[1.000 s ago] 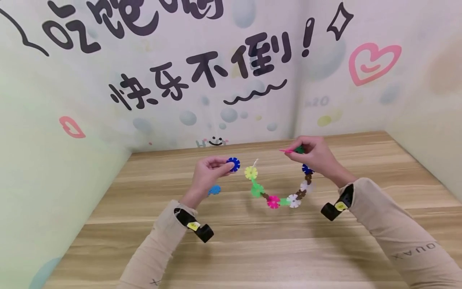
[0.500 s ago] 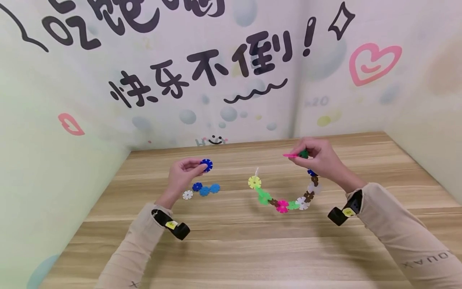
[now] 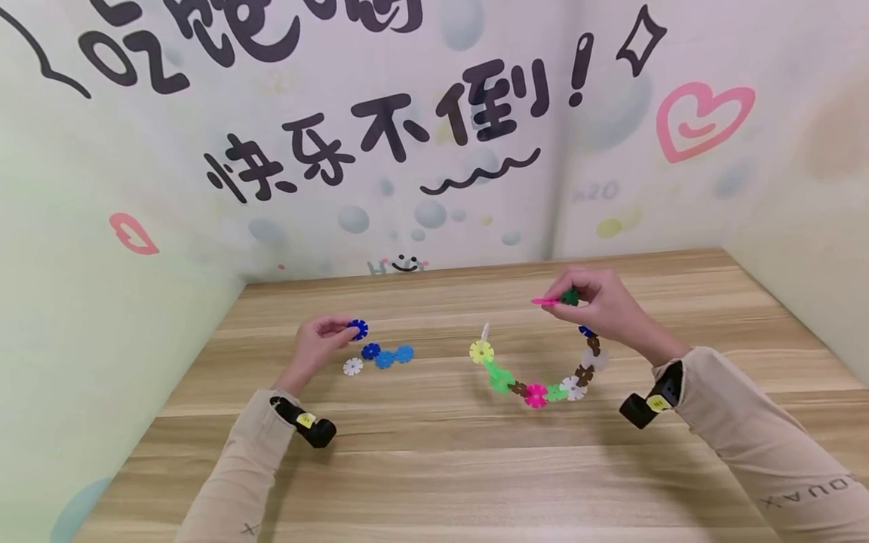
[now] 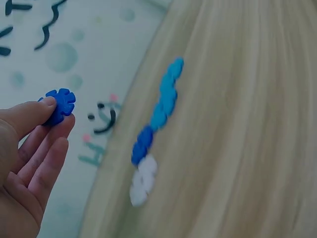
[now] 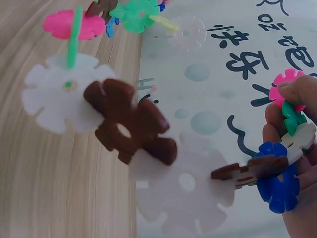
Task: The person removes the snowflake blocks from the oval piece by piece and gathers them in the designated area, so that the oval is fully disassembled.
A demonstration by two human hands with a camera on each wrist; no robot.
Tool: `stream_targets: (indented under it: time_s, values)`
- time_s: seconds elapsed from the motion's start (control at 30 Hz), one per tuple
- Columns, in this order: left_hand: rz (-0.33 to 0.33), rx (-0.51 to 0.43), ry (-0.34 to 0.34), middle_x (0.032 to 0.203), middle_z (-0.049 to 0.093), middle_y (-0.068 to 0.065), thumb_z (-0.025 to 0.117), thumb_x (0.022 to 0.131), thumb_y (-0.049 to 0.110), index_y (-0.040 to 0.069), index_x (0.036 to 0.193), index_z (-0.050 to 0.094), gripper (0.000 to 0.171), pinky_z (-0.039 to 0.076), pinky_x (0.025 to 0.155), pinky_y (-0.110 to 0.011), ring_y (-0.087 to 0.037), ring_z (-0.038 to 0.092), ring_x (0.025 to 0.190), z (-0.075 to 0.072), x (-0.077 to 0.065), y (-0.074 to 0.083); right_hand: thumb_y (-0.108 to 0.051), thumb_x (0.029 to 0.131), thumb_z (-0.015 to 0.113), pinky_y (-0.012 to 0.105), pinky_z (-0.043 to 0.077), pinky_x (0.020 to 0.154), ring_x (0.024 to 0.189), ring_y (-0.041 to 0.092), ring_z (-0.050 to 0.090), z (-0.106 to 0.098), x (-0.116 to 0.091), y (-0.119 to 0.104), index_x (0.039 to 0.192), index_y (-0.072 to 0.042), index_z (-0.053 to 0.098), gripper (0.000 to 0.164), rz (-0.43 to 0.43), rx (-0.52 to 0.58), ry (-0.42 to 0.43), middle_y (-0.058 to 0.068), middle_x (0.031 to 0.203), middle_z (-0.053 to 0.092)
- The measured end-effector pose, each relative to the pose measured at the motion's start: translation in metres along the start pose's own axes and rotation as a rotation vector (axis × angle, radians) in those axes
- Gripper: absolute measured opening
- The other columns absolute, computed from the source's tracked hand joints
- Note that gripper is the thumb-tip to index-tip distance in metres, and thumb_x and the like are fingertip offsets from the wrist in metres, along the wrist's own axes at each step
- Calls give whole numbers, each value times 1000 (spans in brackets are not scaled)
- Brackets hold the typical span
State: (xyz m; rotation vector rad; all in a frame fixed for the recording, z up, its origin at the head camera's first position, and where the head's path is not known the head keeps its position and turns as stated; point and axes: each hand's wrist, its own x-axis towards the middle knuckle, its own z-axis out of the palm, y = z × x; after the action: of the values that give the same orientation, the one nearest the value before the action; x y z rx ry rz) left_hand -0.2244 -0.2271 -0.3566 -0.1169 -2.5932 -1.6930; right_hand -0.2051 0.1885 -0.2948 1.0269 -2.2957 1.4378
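My left hand (image 3: pixel 314 352) pinches a dark blue snowflake disc (image 4: pixel 62 106) between thumb and fingers, above the left part of the table. Close by lie a white snowflake disc (image 3: pixel 352 366), another dark blue disc (image 3: pixel 370 351) and light blue discs (image 3: pixel 385 360). On the right, my right hand (image 3: pixel 599 303) grips one end of a chain of interlocked snowflake discs, at a pink disc (image 5: pixel 287 88) and a green one (image 5: pixel 293 118). The chain hangs in a U through brown discs (image 5: pixel 130 119), white, pink and green ones to a yellow disc (image 3: pixel 481 352) with a white one edge-on.
The wooden table (image 3: pixel 434 467) meets a printed back wall (image 3: pixel 475 219) with large black writing. Pale walls also rise at the left (image 3: pixel 61 317) and right. Each wrist wears a black camera mount (image 3: pixel 305 422).
My left hand has moved left and down, away from the chain, with the dark blue disc still pinched. The right hand and chain have shifted slightly right and lower.
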Motion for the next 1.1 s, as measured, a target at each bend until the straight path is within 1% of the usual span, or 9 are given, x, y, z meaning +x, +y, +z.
stream_targets:
  time_s: [0.07, 0.1, 0.2, 0.27, 0.33, 0.5, 0.83, 1.0, 1.1]
  values:
    - [0, 14, 6, 89, 64, -15, 67, 80, 19, -6, 99, 61, 32, 52, 71, -31, -21, 62, 79, -5, 0, -9, 7, 74, 65, 20, 36, 43, 59, 10, 51, 0, -1, 0, 79, -3, 66, 11, -6, 1, -8, 9, 80, 63]
    - [19, 5, 1, 87, 65, -13, 68, 79, 19, -4, 97, 63, 29, 52, 69, -29, -19, 62, 77, -7, -1, -12, 7, 75, 65, 20, 37, 43, 60, 10, 51, 0, -1, 0, 79, -3, 66, 11, -7, 1, -11, 10, 80, 63]
    - [28, 20, -6, 84, 66, -10, 69, 77, 20, -3, 93, 64, 28, 51, 66, -23, -11, 60, 72, -11, -2, -23, 8, 75, 64, 19, 38, 45, 62, 10, 52, -1, -1, 0, 79, -3, 66, 11, -9, 0, -15, 11, 80, 63]
    - [6, 52, 0, 85, 66, -11, 69, 78, 18, -4, 94, 64, 27, 50, 65, -21, -8, 59, 72, -12, -2, -27, 7, 75, 64, 19, 38, 46, 64, 10, 53, -2, -2, 1, 79, -2, 66, 11, -4, -4, -16, 11, 79, 62]
    - [-55, 87, 1, 89, 65, -13, 67, 79, 15, -6, 98, 62, 29, 50, 66, -22, -9, 58, 73, -11, -1, -30, 7, 75, 64, 19, 39, 46, 64, 10, 53, -3, -2, 1, 79, -3, 66, 10, 0, -15, -15, 10, 79, 62]
    - [-173, 116, -14, 89, 64, -13, 63, 82, 9, -8, 104, 59, 28, 50, 64, -23, -10, 59, 72, -9, 3, -33, 8, 74, 65, 20, 38, 45, 63, 10, 52, -2, -2, 1, 79, -3, 66, 11, 3, -11, -15, 8, 79, 62]
    - [-212, 152, 18, 90, 63, -10, 63, 82, 12, -7, 103, 61, 28, 47, 60, -17, -7, 52, 71, -6, 6, -39, 11, 72, 66, 21, 35, 42, 59, 10, 49, -1, -4, 0, 79, -2, 66, 15, -20, 1, -21, 8, 79, 63]
    - [-236, 182, 30, 91, 63, -9, 63, 82, 13, -5, 103, 62, 28, 42, 55, -15, -9, 49, 70, -5, 6, -39, 10, 72, 66, 21, 34, 41, 55, 10, 46, -2, -5, 0, 81, -1, 66, 14, -29, 2, -38, 10, 80, 63]
    - [-232, 205, 27, 92, 62, -10, 63, 82, 15, -4, 104, 62, 29, 41, 55, -16, -11, 49, 72, -4, 7, -40, 10, 73, 66, 21, 34, 41, 54, 10, 45, -3, -5, 0, 81, -2, 66, 14, -31, -5, -38, 9, 79, 63]
